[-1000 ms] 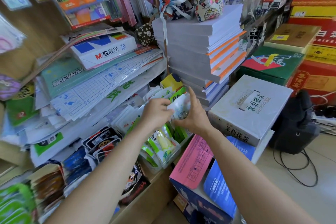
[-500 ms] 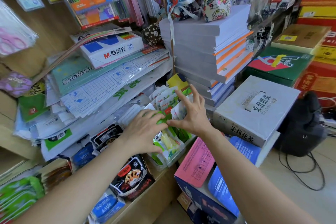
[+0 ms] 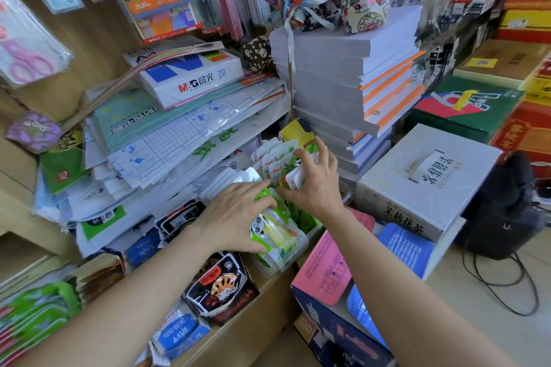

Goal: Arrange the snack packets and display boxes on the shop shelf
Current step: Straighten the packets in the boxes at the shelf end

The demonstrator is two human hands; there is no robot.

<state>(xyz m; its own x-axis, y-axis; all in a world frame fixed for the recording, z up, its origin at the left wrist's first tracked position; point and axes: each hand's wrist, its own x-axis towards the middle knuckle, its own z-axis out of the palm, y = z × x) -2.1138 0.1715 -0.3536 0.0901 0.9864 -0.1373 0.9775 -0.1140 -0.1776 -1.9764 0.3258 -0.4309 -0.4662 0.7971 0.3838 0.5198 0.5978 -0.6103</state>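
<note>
Bright, even light; soft shadows. Glare on clear plastic hanging sleeves [image 3: 32, 39]. Blurred green snack packets [image 3: 35, 310] lower left; wide-angle bowing at edges.

In the display box [image 3: 288, 266], left hand [image 3: 235, 219] rests on green packets [image 3: 278, 232]; at its back, right hand [image 3: 317, 188] apparently grips white packets [image 3: 295, 179]

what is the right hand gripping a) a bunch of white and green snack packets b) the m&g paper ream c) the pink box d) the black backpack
a: the right hand has its fingers and thumb curled round the white and green snack packets, which stand upright behind the panda packets that the left hand lies flat on.
</note>
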